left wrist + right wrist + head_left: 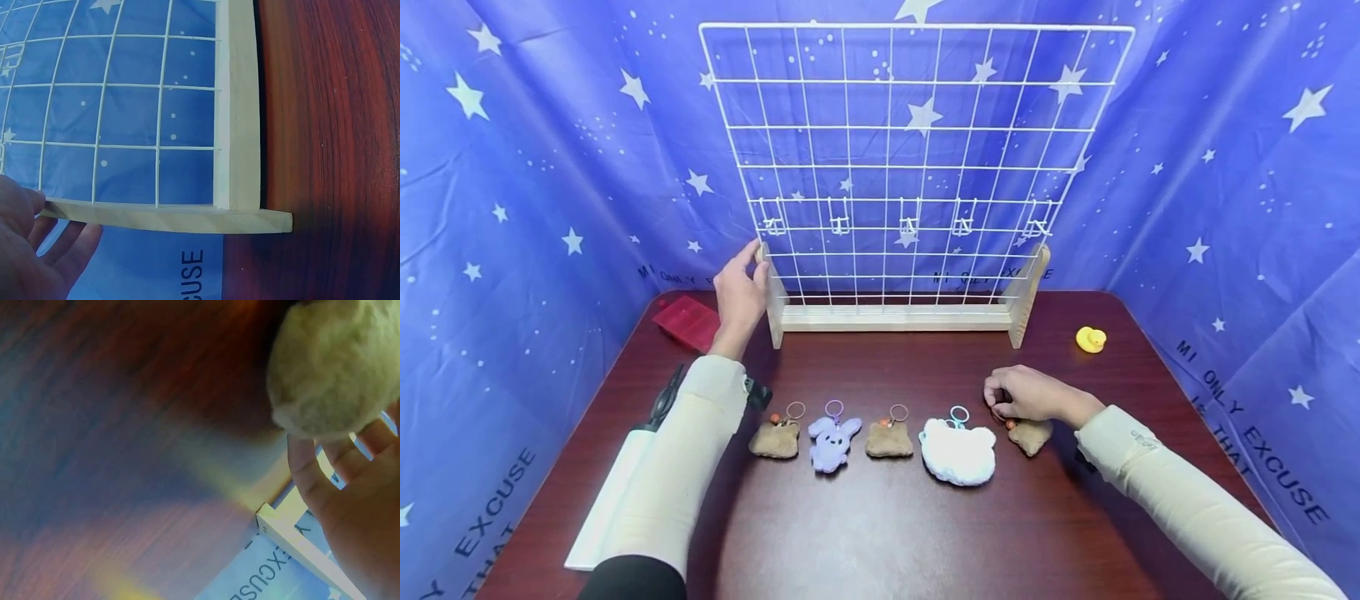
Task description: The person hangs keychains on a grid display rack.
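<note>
My left hand (741,292) grips the left wooden upright (169,219) of a stand, thumb on one side and fingers on the other. The stand's wooden crossbar (895,318) bears a white wire grid with several white hooks (839,225) in a row. At the right, my right hand (1030,393) pinches the ring end of a brown plush keychain (1032,437), its soft body below the fingers. Left of it lie a white plush keychain (958,454), a brown one (889,440), a purple bunny keychain (830,446) and another brown one (775,442), rings pointing toward the stand.
A red plastic box (688,323) sits behind the left forearm. A long white object (610,496) with a black-handled item (665,402) lies along the left side. A yellow rubber duck (1090,340) stands back right. Blue starred curtain surrounds the dark red table.
</note>
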`<state>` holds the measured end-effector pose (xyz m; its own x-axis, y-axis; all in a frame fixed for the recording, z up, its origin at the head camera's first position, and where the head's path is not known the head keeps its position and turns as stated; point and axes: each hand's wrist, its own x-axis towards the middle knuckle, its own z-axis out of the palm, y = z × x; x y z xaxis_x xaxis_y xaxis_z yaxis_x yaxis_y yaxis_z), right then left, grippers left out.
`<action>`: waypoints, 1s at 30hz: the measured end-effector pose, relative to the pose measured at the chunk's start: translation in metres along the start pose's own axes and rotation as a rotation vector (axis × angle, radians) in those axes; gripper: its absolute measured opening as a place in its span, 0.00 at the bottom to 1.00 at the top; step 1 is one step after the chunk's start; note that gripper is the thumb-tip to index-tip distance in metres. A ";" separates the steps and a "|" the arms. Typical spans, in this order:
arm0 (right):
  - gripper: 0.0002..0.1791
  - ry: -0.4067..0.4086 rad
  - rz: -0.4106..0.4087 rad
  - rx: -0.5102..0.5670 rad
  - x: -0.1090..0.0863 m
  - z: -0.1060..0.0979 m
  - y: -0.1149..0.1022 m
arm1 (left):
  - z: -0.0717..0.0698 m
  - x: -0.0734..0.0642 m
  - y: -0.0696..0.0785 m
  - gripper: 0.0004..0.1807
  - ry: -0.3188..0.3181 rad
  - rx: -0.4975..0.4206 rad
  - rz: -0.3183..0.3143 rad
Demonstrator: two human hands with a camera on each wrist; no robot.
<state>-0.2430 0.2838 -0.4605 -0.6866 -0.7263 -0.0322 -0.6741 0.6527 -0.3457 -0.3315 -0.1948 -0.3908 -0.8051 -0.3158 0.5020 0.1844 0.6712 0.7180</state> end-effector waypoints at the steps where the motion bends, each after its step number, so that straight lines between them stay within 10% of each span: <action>1: 0.14 -0.001 0.013 0.001 0.000 -0.001 0.000 | 0.000 0.000 0.001 0.23 0.001 -0.002 0.003; 30: 0.13 0.394 0.033 0.089 -0.021 -0.044 0.001 | -0.004 0.000 -0.003 0.24 -0.020 -0.005 0.060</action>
<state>-0.2415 0.3094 -0.4185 -0.7708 -0.5557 0.3116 -0.6359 0.6405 -0.4305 -0.3298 -0.1999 -0.3906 -0.8038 -0.2612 0.5345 0.2355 0.6854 0.6891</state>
